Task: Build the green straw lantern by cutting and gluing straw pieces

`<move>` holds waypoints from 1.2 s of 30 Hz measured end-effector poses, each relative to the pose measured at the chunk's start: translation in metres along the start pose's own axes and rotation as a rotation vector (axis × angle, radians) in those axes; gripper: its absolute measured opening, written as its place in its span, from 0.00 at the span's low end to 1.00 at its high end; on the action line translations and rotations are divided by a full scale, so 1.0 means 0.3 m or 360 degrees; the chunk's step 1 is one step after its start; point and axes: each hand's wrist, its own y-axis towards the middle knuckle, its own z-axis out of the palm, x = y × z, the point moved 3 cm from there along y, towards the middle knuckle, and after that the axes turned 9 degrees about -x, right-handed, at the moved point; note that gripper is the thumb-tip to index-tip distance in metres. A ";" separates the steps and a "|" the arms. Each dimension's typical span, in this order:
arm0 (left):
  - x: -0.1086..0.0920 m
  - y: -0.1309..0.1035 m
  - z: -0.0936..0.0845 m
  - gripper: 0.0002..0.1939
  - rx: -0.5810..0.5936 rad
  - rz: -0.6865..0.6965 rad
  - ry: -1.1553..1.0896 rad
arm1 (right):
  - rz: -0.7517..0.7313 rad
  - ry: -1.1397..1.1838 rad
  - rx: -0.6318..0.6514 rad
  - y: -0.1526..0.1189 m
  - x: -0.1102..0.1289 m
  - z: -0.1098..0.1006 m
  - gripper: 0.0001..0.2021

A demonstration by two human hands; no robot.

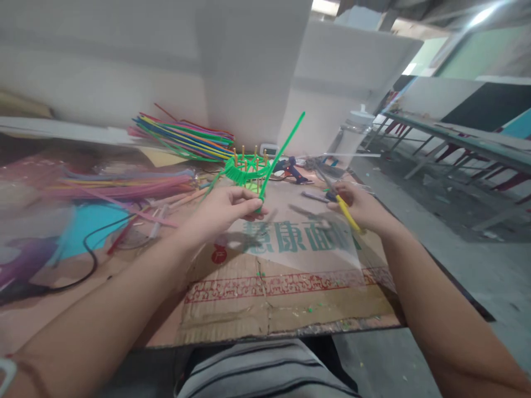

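Observation:
My left hand pinches a bright green pipe cleaner between thumb and fingers. The stem slants up and to the right from the grip, and a small green bit shows at the fingertips. Scissors with yellow handles are in my right hand, their blades pointing away from me. This hand is slightly blurred, low over the right side of the cardboard. Behind my left hand stands a round green pipe-cleaner piece with several upright wooden sticks.
Printed cardboard covers the tabletop, with tiny green scraps on it. Colourful pipe cleaners lie in a bundle at the back left. A dark blue glue gun and a clear bottle are behind. A black cable curls at left.

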 end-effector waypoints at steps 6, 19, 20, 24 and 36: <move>-0.009 0.012 -0.029 0.15 0.0067 0.0081 0.0135 | -0.0154 0.0415 0.0471 -0.070 0.206 0.061 0.23; -0.005 -0.009 0.023 0.09 0.0101 -0.0172 0.0120 | -0.0132 0.0766 0.0722 -0.131 0.297 0.158 0.28; 0.006 -0.006 0.024 0.09 0.0123 -0.0193 0.0087 | -0.0136 0.0761 0.0735 -0.132 0.299 0.158 0.28; 0.040 0.001 0.029 0.10 0.0173 -0.0247 -0.0004 | -0.0110 0.0686 0.0778 -0.133 0.307 0.154 0.29; 0.035 -0.004 0.033 0.10 0.0147 -0.0210 0.0097 | -0.0103 0.0615 0.0796 -0.133 0.311 0.144 0.27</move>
